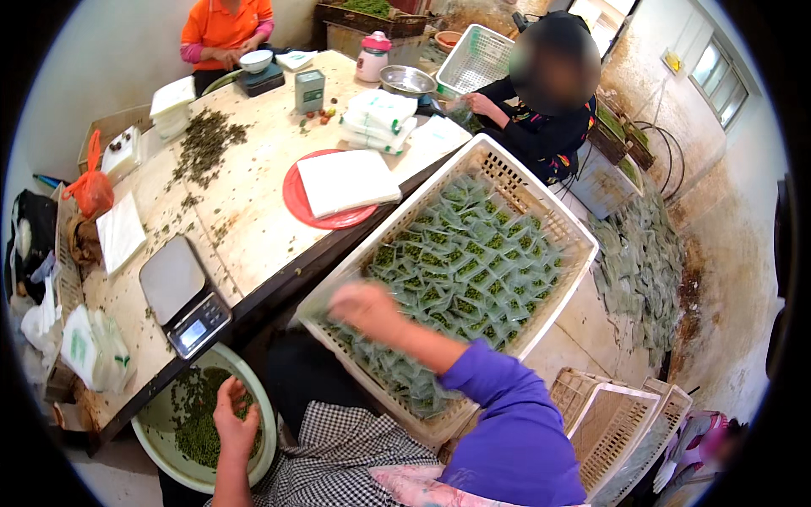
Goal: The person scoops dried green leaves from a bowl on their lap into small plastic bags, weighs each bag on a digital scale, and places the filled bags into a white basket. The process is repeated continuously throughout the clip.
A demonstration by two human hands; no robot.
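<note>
My left hand [236, 415] is over a pale green plastic basin [269, 437] of small green buds or peppercorns [199, 428], its fingers spread and nothing seen in them. My right hand [364, 310], blurred by motion, is above the near left corner of a large white plastic crate [538, 326]. A clear bag [320, 304] shows beside its fingers; whether they grip it cannot be told. Rows of small clear bags [472, 272] with green contents fill the crate. A digital scale [172, 279] with a lit display lies on the table, its plate bare.
Stacked white bags [345, 180] lie on a red plate [294, 203] on the table [260, 247]. Dark green bits [206, 149] are scattered there. Two people, in orange [218, 32] and in black [551, 139], sit beyond. Empty crates [614, 421] stand at lower right.
</note>
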